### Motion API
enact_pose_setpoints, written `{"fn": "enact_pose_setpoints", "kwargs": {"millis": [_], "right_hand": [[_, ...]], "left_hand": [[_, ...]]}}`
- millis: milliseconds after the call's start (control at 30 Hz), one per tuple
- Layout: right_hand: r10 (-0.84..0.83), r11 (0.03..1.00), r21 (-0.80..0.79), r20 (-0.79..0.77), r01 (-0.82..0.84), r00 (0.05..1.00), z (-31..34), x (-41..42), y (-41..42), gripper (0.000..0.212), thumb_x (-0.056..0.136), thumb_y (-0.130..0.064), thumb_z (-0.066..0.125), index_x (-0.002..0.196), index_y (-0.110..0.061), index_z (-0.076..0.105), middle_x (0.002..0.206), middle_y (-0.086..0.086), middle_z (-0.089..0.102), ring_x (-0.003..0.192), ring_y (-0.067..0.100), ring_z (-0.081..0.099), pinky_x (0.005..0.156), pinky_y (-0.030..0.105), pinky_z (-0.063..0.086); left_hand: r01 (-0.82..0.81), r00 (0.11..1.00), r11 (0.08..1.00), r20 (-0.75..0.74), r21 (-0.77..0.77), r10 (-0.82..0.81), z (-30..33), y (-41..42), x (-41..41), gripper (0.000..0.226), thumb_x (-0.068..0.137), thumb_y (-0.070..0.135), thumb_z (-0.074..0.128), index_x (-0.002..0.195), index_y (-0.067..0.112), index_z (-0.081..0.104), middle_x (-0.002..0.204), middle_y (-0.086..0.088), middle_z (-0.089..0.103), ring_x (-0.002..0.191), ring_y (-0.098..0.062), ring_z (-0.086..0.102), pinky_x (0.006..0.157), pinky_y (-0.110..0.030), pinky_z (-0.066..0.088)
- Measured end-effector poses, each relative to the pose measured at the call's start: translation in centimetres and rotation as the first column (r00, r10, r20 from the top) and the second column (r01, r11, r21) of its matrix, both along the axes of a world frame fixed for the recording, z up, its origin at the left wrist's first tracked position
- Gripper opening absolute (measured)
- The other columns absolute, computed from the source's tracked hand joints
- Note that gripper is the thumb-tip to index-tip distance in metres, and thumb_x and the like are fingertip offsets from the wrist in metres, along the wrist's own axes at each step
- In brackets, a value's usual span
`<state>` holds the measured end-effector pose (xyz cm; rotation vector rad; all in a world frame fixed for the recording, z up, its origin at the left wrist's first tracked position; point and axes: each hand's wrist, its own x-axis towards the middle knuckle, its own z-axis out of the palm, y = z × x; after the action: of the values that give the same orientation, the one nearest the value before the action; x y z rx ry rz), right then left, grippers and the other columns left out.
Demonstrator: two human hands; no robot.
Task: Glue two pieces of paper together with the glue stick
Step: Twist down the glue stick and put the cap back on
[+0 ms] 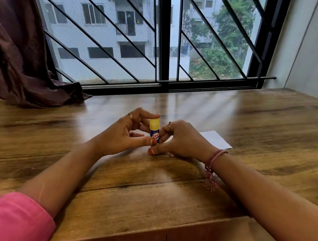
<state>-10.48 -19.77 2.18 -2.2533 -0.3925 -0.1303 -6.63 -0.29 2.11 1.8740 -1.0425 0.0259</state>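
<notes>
Head view | glue stick (154, 130) upright on worktop (165, 182), between both hands | left hand (126, 131) pinches cap | right hand (180, 139) grips barrel | paper (215, 139) behind right hand, seemingly one sheet

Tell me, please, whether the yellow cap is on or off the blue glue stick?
On: the yellow cap sits atop the upright blue glue stick, gripped by the left hand and right hand.

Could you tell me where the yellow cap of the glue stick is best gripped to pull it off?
Pinch the yellow cap around its round sides, coming from above, since the glue stick stands upright. The right hand holds the blue body low, leaving the cap's sides free.
</notes>
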Motion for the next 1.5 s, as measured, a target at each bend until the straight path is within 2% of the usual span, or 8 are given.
{"fn": "enact_pose_setpoints", "kwargs": {"millis": [133, 367, 533, 700, 967, 1100, 1267, 1500], "right_hand": [[-0.010, 1.000, -0.024, 0.004, 0.010, 1.000, -0.1, 0.0, 0.0, 0.032, 0.061, -0.029, 0.088, 0.084, -0.015, 0.071, 0.082, 0.003, 0.074, 0.047, -0.004, 0.057, 0.051, 0.017, 0.050], [-0.004, 0.991, -0.133, 0.053, 0.011, 0.999, 0.2, -0.5, 0.0, 0.033, 0.064, -0.031, 0.086, 0.091, -0.021, 0.071, 0.089, -0.004, 0.074, 0.080, 0.006, 0.064, 0.072, 0.018, 0.048], [-0.011, 0.973, -0.228, 0.148, 0.045, 0.989, 1.1, -0.7, -0.9, 0.041, 0.072, -0.030, 0.081, 0.109, -0.021, 0.066, 0.093, -0.009, 0.071, 0.068, -0.005, 0.055, 0.063, 0.008, 0.039], [-0.089, 0.947, -0.272, 0.291, 0.172, 0.953, 1.4, -1.0, -2.6, 0.020, 0.090, -0.019, 0.061, 0.108, -0.021, 0.068, 0.102, -0.003, 0.072, 0.075, 0.006, 0.056, 0.073, 0.021, 0.041], [-0.203, 0.885, -0.345, 0.318, 0.313, 0.926, 0.0, -2.6, -8.6, 0.035, 0.088, -0.001, 0.050, 0.107, -0.024, 0.068, 0.103, -0.005, 0.072, 0.087, 0.006, 0.059, 0.078, 0.023, 0.045], [-0.239, 0.847, -0.387, 0.337, 0.365, 0.911, -1.1, -4.0, -9.4, 0.031, 0.087, -0.007, 0.050, 0.102, -0.030, 0.066, 0.107, -0.008, 0.069, 0.102, 0.018, 0.060, 0.087, 0.039, 0.048], [-0.198, 0.769, -0.508, 0.388, 0.388, 0.900, -1.6, -4.2, -8.3, 0.016, 0.087, -0.027, 0.054, 0.094, -0.033, 0.066, 0.107, -0.011, 0.066, 0.103, 0.020, 0.057, 0.084, 0.039, 0.039], [-0.128, 0.790, -0.543, 0.308, 0.284, 0.943, -2.1, -4.3, -6.7, 0.048, 0.086, -0.048, 0.027, 0.117, -0.039, 0.062, 0.126, -0.016, 0.058, 0.113, 0.012, 0.045, 0.089, 0.038, 0.030]], "left_hand": [[-0.050, 0.996, 0.998, 0.078, -0.040, 0.053, -0.7, -0.6, 0.0, 0.051, 0.077, 0.022, 0.075, 0.115, 0.047, 0.053, 0.102, -0.013, 0.061, 0.092, -0.017, 0.065, 0.082, -0.030, 0.055], [-0.146, 0.961, 0.989, 0.234, -0.011, 0.144, -1.5, -0.6, 0.1, 0.050, 0.082, 0.034, 0.069, 0.124, 0.046, 0.046, 0.096, 0.010, 0.061, 0.095, -0.014, 0.063, 0.086, -0.031, 0.052], [-0.175, 0.937, 0.984, 0.303, -0.021, 0.173, -1.7, -0.4, 0.4, 0.063, 0.085, 0.021, 0.069, 0.135, 0.045, 0.037, 0.096, 0.016, 0.057, 0.089, -0.009, 0.063, 0.082, -0.021, 0.052], [-0.237, 0.924, 0.971, 0.305, -0.010, 0.229, -1.9, -0.3, 0.5, 0.068, 0.087, 0.026, 0.066, 0.141, 0.035, 0.026, 0.102, 0.016, 0.056, 0.094, -0.002, 0.060, 0.083, -0.017, 0.048], [-0.262, 0.934, 0.965, 0.250, -0.005, 0.255, -2.3, -0.6, 0.8, 0.069, 0.079, 0.015, 0.075, 0.135, 0.027, 0.036, 0.109, 0.019, 0.051, 0.093, 0.006, 0.055, 0.078, -0.011, 0.048], [-0.260, 0.955, 0.965, 0.155, 0.039, 0.252, -2.4, -0.6, 1.0, 0.064, 0.078, 0.020, 0.077, 0.128, 0.030, 0.039, 0.107, 0.017, 0.053, 0.092, 0.007, 0.056, 0.074, -0.009, 0.048], [-0.290, 0.957, 0.952, 0.038, 0.092, 0.288, -2.3, -0.5, 1.2, 0.060, 0.073, 0.026, 0.081, 0.118, 0.031, 0.042, 0.100, 0.006, 0.061, 0.089, 0.003, 0.060, 0.074, -0.010, 0.048], [-0.355, 0.934, 0.928, 0.018, 0.115, 0.356, -2.3, -0.5, 1.5, 0.044, 0.072, 0.029, 0.082, 0.102, 0.036, 0.050, 0.092, 0.008, 0.070, 0.083, 0.003, 0.063, 0.071, -0.008, 0.047]]}}
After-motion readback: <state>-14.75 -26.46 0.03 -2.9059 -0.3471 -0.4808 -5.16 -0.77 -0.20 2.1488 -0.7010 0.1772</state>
